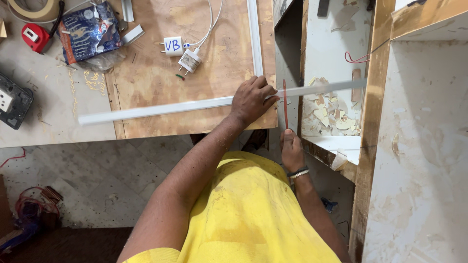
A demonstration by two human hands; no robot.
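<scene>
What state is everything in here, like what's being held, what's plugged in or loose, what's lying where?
Left hand: pressing down on the white strip.
White strip: long, lying flat, one end past the board edge.
Right hand: gripping the red blade.
Red blade: upright, set across the strip.
White chargers: unplugged, loose on the board.
Tape measure: closed.
Tape roll: lying flat.
Offcuts: scattered in the compartment.

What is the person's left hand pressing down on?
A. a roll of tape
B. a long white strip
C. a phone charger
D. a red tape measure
B: the left hand lies flat on the long white strip across the plywood board, while the right hand holds a thin red blade.
</scene>
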